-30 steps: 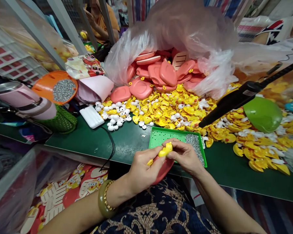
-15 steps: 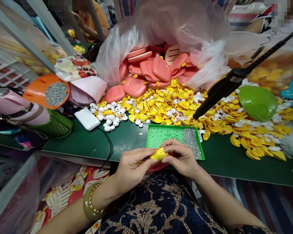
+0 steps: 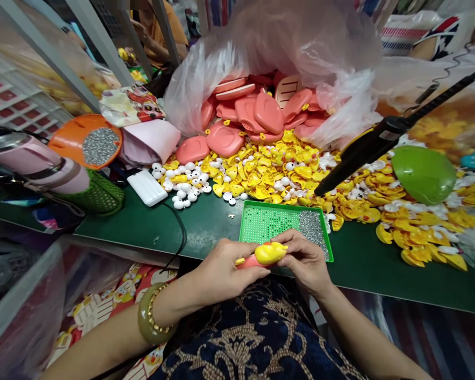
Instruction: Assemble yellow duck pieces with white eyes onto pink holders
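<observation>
A toy piece with a yellow chick head and a coral body is held between my hands, in front of my lap at the table's near edge. My left hand grips the coral body, with a small yellow bit showing by its fingers. The fingers and thumb of my right hand pinch the other end of the yellow head. Just beyond my hands lies a shallow green perforated tray, with small silvery metal pieces, probably screws, heaped at its right end.
Yellow shell parts and white eye pieces spread behind the tray. Coral cases spill from a clear bag. A black tool hangs at right. Pink bottle, orange bowl and white device stand left.
The toy has turned in my hands, so more of the yellow head and the coral body shows. My left hand has shifted round the coral part. The view has swung slightly left.
</observation>
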The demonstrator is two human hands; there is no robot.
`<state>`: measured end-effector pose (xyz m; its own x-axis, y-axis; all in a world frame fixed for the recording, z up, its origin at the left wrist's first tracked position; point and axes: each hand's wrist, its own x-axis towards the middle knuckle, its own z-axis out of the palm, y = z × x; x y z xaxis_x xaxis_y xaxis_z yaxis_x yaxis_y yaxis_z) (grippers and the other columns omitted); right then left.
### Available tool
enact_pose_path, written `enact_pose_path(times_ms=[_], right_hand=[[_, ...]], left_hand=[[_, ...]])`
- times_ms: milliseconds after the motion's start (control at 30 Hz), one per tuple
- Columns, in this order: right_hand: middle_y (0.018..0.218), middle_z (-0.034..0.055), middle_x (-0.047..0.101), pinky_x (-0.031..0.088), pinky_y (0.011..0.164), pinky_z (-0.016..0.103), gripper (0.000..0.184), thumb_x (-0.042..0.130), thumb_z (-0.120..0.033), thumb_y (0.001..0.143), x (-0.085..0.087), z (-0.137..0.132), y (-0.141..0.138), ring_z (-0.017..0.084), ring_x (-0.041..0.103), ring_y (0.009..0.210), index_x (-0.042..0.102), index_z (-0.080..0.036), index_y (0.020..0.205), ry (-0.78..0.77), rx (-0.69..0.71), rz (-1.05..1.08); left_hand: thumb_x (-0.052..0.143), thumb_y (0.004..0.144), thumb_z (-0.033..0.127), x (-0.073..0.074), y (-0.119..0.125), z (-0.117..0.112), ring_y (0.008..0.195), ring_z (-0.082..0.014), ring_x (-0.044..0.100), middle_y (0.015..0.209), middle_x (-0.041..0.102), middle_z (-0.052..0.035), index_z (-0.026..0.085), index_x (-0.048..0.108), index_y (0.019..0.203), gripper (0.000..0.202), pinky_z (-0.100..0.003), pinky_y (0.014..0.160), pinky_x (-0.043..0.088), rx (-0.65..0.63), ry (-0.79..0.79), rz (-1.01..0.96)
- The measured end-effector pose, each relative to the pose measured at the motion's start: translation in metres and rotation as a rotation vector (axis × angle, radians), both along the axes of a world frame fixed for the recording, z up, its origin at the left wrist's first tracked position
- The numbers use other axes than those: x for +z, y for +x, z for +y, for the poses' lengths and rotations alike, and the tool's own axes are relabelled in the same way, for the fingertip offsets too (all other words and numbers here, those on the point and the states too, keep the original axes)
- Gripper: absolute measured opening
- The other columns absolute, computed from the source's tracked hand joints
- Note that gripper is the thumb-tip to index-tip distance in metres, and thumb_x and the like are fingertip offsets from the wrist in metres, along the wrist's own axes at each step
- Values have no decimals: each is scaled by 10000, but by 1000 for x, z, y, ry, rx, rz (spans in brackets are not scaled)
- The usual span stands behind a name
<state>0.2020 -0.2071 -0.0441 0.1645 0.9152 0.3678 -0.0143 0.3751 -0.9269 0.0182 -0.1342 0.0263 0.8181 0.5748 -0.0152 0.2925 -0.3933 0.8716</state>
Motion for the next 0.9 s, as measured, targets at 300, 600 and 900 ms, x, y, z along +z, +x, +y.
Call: enact_pose_path(times_ms=[300,600,900], right_hand=[[1022,74,643,538,808,371,363,723,-249,757,30,0,-4,189,618,954,613,-242,1103,137,33,-465],[860,58,679,540,679,333,157,626,-179,814,24,1,-19,162,635,796,664,-206,965,130,-34,-445],[981,67,675,552,794,364,295,731,-290,746,2,10,-20,187,635,960,636,-234,1019,69,27,-336]], left_hand=[[438,811,167,0,5,-16,462,-124,476,561,585,-31,119,602,690,210,-260,464,326,3,498,152],[454,778,157,-11,7,-16,427,-136,487,511,586,-41,131,585,616,210,-265,443,306,-6,574,197],[471,778,172,-20,-5,-9,435,-111,455,520,582,-24,140,597,625,201,-249,450,293,26,335,238]])
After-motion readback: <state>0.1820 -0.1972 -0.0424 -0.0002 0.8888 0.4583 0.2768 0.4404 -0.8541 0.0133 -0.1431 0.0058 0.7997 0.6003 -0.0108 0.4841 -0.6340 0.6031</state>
